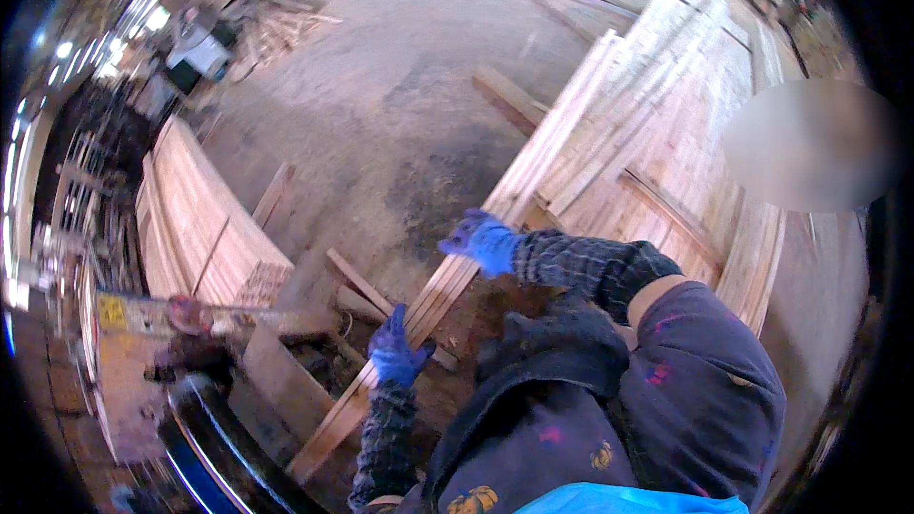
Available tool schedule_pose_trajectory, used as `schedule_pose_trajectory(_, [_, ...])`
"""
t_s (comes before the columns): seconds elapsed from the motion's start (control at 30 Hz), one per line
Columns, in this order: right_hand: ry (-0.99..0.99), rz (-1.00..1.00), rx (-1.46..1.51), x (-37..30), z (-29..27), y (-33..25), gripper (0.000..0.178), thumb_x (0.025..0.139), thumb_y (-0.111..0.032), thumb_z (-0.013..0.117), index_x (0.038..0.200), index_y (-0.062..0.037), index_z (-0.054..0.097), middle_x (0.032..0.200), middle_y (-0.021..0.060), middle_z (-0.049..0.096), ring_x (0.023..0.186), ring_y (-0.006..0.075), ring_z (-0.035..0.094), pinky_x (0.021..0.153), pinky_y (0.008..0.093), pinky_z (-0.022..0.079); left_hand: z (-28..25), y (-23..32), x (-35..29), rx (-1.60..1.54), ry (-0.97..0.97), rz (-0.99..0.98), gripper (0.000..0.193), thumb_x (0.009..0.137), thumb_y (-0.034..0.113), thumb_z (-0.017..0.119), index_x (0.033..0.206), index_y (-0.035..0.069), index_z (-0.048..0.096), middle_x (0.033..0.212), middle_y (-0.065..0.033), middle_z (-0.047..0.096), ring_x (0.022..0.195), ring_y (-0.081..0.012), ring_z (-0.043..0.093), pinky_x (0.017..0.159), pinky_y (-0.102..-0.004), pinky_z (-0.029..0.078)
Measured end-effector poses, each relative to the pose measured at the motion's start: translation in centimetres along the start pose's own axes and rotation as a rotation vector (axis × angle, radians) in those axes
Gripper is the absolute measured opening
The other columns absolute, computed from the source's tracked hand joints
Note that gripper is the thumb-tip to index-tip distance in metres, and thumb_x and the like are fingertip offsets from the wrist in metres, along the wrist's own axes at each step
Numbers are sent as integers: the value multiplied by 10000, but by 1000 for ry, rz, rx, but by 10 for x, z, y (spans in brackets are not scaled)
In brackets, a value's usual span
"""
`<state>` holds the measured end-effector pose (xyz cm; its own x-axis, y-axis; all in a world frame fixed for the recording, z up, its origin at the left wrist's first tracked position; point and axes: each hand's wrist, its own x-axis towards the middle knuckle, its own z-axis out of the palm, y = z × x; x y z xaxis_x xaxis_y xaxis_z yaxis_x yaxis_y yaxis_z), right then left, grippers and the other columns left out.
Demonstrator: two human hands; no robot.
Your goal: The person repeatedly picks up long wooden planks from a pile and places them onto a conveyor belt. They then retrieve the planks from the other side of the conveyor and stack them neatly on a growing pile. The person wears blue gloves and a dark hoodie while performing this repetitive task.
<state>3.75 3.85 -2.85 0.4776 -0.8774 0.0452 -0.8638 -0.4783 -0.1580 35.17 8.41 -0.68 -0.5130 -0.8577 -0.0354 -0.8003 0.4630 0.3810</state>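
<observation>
A narrow stack of long, pale wooden boards [440, 297] runs slantwise from the lower left up toward the far right. My left hand [400, 350], in a blue and purple glove, is closed on the boards nearer their low end. Farther up, my right hand [483, 242], gloved the same way, grips the stack from above, its fingers over the far edge. Parts of the fingers are hidden by the boards. Dark striped sleeves cover both forearms. Right of the stack lies a wide pile of planks [657, 148], with a thin strip of wood [674, 216] across it.
At the left stands another stack of planks [205, 219]. A machine with a shiny curved part [211, 438] is at the lower left. Loose wood pieces [357, 281] lie on the floor beside my left hand. A blurred patch [811, 146] hides part of the right side.
</observation>
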Motion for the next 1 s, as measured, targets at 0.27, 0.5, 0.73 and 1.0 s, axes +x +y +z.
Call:
schedule_pose_trajectory(0.27, [380,190,61,-62,-6,-27,921,652,-324,730,1474,-138,358,1530,140,334,1388,332,352,1137,477,298,22,72,88,-74,-1,140,960,634,327,827,1441,80,369,1204,-238,596,1069,-411,588,929,-487,469])
schedule_pose_trajectory(0.5, [524,1016,438,-235,27,-12,902,740,-471,721,1455,-54,365,1502,207,350,1384,370,342,1141,437,298,35,88,123,-125,-65,283,1028,640,304,851,1481,92,298,1323,-240,519,1179,-419,524,1008,-478,424])
schedule_pose_trajectory(0.73, [701,1784,758,-403,76,-88,873,727,-513,764,1352,20,469,1394,243,476,1300,360,457,1090,402,367,54,138,178,-42,6,346,996,643,326,852,1462,72,344,1366,-223,505,1238,-383,505,1046,-446,404])
schedule_pose_trajectory(1.0, [486,2154,711,-543,71,-172,756,752,-491,716,1321,-27,534,1195,192,647,1107,305,627,973,392,480,58,209,213,108,152,330,880,739,391,761,1444,42,366,1411,-233,467,1261,-399,482,1057,-451,390])
